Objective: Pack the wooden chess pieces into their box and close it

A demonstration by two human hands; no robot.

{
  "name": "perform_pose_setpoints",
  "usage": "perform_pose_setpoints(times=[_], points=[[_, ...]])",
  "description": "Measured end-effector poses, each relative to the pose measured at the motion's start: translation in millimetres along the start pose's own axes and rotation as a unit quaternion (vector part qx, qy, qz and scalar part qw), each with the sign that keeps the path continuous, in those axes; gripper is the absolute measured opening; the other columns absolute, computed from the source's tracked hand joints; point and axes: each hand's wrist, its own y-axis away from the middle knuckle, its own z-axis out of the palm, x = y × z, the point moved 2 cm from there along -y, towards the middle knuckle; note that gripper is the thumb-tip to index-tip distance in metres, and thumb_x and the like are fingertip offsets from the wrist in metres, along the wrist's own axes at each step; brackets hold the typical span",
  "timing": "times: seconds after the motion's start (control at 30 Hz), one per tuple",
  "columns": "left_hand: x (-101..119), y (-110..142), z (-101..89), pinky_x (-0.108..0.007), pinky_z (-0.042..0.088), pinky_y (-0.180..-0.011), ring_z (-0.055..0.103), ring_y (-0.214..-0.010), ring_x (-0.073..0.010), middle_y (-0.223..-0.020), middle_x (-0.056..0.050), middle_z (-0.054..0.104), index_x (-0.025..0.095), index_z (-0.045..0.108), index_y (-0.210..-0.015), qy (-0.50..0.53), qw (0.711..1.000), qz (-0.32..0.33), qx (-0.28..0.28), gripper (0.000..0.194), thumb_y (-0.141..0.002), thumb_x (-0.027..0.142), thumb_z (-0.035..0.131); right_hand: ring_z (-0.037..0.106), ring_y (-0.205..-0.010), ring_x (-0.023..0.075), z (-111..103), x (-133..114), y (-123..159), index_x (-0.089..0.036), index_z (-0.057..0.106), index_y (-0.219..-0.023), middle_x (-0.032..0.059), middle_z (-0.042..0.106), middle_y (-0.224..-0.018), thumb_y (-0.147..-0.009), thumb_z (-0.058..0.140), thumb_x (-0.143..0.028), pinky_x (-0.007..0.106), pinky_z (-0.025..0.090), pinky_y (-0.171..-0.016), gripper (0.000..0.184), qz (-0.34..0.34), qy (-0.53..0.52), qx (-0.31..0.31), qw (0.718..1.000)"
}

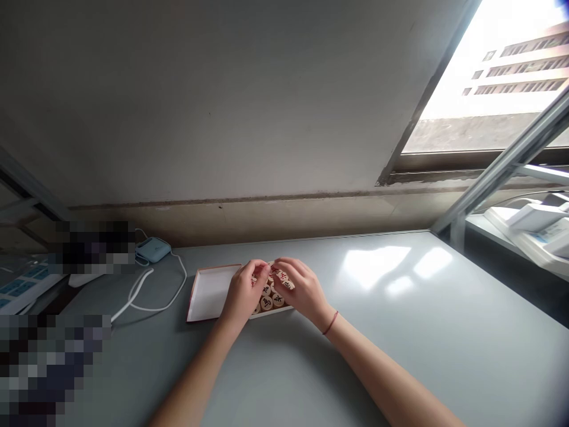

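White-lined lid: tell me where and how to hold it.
Probably pinch the lid by its left wall, toward the near corner, coming from the left: the lid lies open side up, that thin raised wall is uncovered, and the cable curves by its far end.

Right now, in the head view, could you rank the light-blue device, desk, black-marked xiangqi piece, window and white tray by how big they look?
Largest to smallest:
grey desk
window, cut off by the frame
white tray
light-blue device
black-marked xiangqi piece
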Motion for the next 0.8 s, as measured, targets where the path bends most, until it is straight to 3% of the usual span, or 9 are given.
perform_pose_setpoints(times=[0.07, 0.17, 0.3, 0.47, 0.8], points=[[-12, -3, -2.7, -0.034, 0.048, -0.087, 0.061, -0.097, -0.0221, -0.1, -0.007, 0.067, 0.021, 0.063, -0.1, -0.098, 0.995, 0.011, 0.024, 0.026, -0.093, 0.032, 0.04, 0.061, -0.094, 0.019, -4, 19, 0, -0.022, 0.059, -0.104, 0.0088, 0.065, -0.103, -0.088, 0.047, -0.021, 0.033, 0.049, -0.082, 0.02, 0.049, 0.011, 0.029, 0.998], [-38, -7, -8.0, -0.037, 0.047, -0.087, 0.06, -0.102, -0.0257, -0.109, -0.012, 0.061, 0.018, 0.064, -0.111, -0.204, 0.976, -0.074, 0.015, 0.032, -0.09, 0.024, 0.04, 0.058, -0.094, 0.021, -9, 53, 3, -0.02, 0.062, -0.1, 0.0091, 0.066, -0.1, -0.089, 0.044, -0.021, 0.034, 0.046, -0.084, 0.021, 0.142, 0.067, 0.047, 0.986], [-55, -10, -11.2, -0.029, 0.05, -0.076, 0.065, -0.086, -0.0192, -0.103, -0.008, 0.062, 0.021, 0.066, -0.109, -0.188, 0.978, -0.088, -0.015, 0.032, -0.089, 0.028, 0.042, 0.055, -0.092, 0.0231, -3, 82, 13, -0.02, 0.065, -0.091, 0.0072, 0.068, -0.095, -0.087, 0.047, -0.022, 0.034, 0.042, -0.08, 0.019, 0.232, 0.147, -0.044, 0.96], [-53, -14, -7.4, -0.027, 0.05, -0.076, 0.065, -0.086, -0.0184, -0.095, -0.005, 0.066, 0.022, 0.07, -0.096, -0.168, 0.983, -0.072, -0.033, 0.029, -0.089, 0.024, 0.041, 0.052, -0.099, 0.0234, 1, 80, 16, -0.022, 0.066, -0.101, 0.0056, 0.068, -0.104, -0.086, 0.048, -0.021, 0.033, 0.038, -0.08, 0.023, 0.251, 0.162, -0.076, 0.951], [-55, -18, -2.4, -0.027, 0.049, -0.077, 0.064, -0.088, -0.0178, -0.099, -0.004, 0.066, 0.021, 0.065, -0.094, -0.165, 0.984, -0.065, -0.016, 0.025, -0.089, 0.022, 0.041, 0.048, -0.106, 0.0262, 1, 72, 13, -0.031, 0.059, -0.122, 0.0065, 0.063, -0.115, -0.092, 0.041, -0.031, 0.037, 0.038, -0.081, 0.035, 0.238, 0.221, -0.128, 0.937]])
